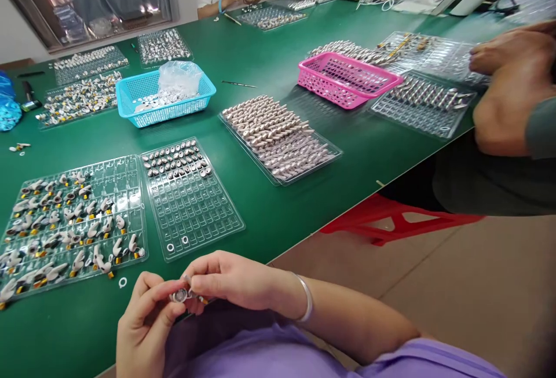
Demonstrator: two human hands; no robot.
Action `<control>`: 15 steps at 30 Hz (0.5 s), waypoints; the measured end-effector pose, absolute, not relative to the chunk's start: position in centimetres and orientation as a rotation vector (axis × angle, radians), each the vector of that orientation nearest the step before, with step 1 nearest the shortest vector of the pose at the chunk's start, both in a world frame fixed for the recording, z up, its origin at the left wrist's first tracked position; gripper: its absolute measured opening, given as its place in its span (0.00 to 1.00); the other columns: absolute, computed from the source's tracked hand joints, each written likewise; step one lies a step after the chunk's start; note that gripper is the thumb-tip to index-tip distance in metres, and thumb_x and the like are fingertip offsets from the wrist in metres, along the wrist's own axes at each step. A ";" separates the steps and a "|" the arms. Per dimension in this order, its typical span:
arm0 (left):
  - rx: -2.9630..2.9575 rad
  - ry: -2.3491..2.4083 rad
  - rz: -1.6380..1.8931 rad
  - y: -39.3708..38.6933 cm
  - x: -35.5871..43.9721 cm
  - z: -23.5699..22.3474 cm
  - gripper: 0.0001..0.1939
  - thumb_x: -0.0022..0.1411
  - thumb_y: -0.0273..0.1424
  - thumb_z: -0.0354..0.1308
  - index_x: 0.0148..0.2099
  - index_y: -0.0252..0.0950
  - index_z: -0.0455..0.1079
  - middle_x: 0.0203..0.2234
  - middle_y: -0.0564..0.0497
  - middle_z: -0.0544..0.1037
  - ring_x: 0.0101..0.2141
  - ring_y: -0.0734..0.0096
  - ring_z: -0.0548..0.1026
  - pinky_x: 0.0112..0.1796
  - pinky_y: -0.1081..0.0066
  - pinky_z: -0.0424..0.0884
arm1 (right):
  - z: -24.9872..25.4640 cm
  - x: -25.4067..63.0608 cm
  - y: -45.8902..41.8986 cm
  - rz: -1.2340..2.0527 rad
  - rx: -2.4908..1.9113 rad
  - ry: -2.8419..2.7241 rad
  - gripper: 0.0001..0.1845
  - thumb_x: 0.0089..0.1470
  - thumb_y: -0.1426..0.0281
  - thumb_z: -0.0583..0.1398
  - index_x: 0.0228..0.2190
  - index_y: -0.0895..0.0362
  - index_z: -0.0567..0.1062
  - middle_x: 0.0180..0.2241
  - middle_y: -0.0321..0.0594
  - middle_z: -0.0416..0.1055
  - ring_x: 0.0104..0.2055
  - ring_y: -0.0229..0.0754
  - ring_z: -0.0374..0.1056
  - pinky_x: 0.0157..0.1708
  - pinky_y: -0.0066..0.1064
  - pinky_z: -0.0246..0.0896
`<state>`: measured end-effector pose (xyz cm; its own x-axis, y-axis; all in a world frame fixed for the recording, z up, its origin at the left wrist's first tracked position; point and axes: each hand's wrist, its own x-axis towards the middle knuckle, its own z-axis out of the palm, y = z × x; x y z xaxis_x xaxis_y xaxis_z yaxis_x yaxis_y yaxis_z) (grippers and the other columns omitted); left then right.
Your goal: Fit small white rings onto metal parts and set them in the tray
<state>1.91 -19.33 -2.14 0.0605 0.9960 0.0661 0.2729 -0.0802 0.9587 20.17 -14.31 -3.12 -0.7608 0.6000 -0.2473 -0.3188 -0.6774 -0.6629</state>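
Observation:
At the table's near edge, my left hand (pixel 150 317) pinches a small white earbud housing (pixel 179 295) between thumb and fingertips; its round opening faces up. My right hand (pixel 221 279), with a silver bangle on the wrist, has its fingers closed on the same earbud from the right. A bit of yellow shows below the right fingertips. Just beyond the hands is a clear tray (pixel 195 204) with rows of dark-and-white earbud pieces at its far end and two white rings near its front. To its left, another clear tray (pixel 115 193) holds white earbuds with yellow tabs.
A loose white ring (pixel 123 282) lies on the green table (pixel 191 331). Farther back stand a blue basket (pixel 165 116) with a plastic bag, a stacked parts tray (pixel 278 140) and a pink basket (pixel 330 95). A co-worker's arm (pixel 504 94) is at right; another person sits opposite.

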 end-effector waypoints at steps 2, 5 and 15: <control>1.474 1.355 1.094 -19.3 1.8 -2.0 0.08 0.59 0.31 0.63 0.41 0.45 0.80 0.27 0.54 0.69 0.28 0.73 0.71 0.28 0.79 0.71 | -3.3 20.6 -14.1 2.399 -0.579 -0.878 0.26 0.45 0.51 0.67 0.30 0.63 0.74 0.27 0.36 0.72 0.29 0.32 0.68 0.34 0.27 0.62; 1.486 1.356 1.083 -19.4 1.7 -1.9 0.07 0.59 0.32 0.62 0.40 0.45 0.80 0.27 0.53 0.69 0.27 0.73 0.70 0.26 0.80 0.70 | -3.9 20.9 -14.1 2.431 -0.532 -0.888 0.26 0.48 0.51 0.65 0.28 0.64 0.74 0.25 0.37 0.72 0.25 0.31 0.67 0.30 0.25 0.62; 1.776 1.171 0.984 -19.3 0.6 -1.6 0.12 0.64 0.27 0.56 0.46 0.47 0.75 0.31 0.53 0.69 0.32 0.71 0.72 0.32 0.78 0.72 | -4.9 20.5 -14.8 2.542 -0.438 -0.690 0.27 0.51 0.49 0.63 0.32 0.65 0.74 0.24 0.39 0.73 0.22 0.32 0.70 0.24 0.22 0.65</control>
